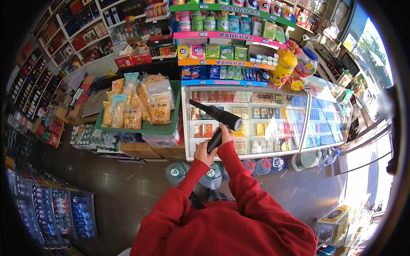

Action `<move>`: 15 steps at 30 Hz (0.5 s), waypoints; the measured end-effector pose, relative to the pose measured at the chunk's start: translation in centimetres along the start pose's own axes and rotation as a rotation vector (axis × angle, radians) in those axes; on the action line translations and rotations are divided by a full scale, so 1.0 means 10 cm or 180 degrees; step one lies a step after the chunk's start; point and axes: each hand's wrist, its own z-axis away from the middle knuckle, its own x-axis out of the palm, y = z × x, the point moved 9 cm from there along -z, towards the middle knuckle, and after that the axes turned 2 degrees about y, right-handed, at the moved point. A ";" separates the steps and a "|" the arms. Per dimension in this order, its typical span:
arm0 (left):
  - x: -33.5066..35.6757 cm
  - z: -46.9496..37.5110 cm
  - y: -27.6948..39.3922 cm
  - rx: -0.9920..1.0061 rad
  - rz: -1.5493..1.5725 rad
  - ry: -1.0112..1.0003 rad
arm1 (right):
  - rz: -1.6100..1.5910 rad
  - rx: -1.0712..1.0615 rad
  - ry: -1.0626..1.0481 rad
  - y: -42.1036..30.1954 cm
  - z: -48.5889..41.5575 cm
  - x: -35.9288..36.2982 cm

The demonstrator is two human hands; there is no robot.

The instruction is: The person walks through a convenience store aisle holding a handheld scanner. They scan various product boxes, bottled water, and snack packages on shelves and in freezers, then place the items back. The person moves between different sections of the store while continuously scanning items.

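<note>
A black handheld vacuum cleaner (221, 116) with a narrow nozzle is held over the glass display counter (278, 151), its nozzle pointing to the upper left. My left hand (204, 153) is closed around the lower end of its handle. Higher on the handle, near the body, my right hand (226, 134) grips it too. Cigarette packs (202, 129) stand in rows under the glass. Left of the counter, packaged bread (160, 107) lies in a green plastic basket (141, 129).
Behind the counter rises a rack of chewing gum (209, 52). Candy jars (283, 67) stand at its right. Large water bottles (177, 171) sit on the floor near my feet. Bottled drinks (61, 208) fill a shelf at lower left, and a wire rack (331, 225) is at lower right.
</note>
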 end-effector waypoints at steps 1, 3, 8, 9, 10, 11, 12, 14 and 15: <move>-0.03 0.03 -0.01 0.0048 -0.0043 0.0049 | 0.0046 -0.0041 -0.0059 0.00 0.04 0.05; -0.01 0.12 -0.13 -0.0081 -0.0079 -0.0064 | 0.0067 -0.0025 -0.0187 0.09 0.09 0.10; 0.19 0.57 -0.35 -0.0268 -0.0426 -0.0687 | 0.0656 0.0150 -0.0332 0.36 0.35 -0.29; 0.28 0.72 -0.36 -0.0304 -0.0504 -0.0929 | 0.0753 0.0121 -0.0329 0.41 0.40 -0.48; 0.35 0.81 -0.35 -0.0313 -0.0279 -0.1112 | 0.1051 0.0303 -0.0242 0.40 0.53 -0.63; 0.43 0.96 -0.33 -0.0406 -0.0174 -0.1246 | 0.1185 0.0310 -0.0206 0.46 0.60 -0.85; 0.53 1.11 -0.35 -0.0444 -0.0204 -0.1444 | 0.1268 0.0314 -0.0181 0.53 0.60 -1.08; 0.72 1.41 -0.48 -0.0441 -0.0190 -0.1777 | 0.1359 0.0395 -0.0116 0.62 0.71 -1.41; 0.78 1.51 -0.47 -0.0447 -0.0283 -0.1952 | 0.1343 0.0449 -0.0013 0.60 0.78 -1.55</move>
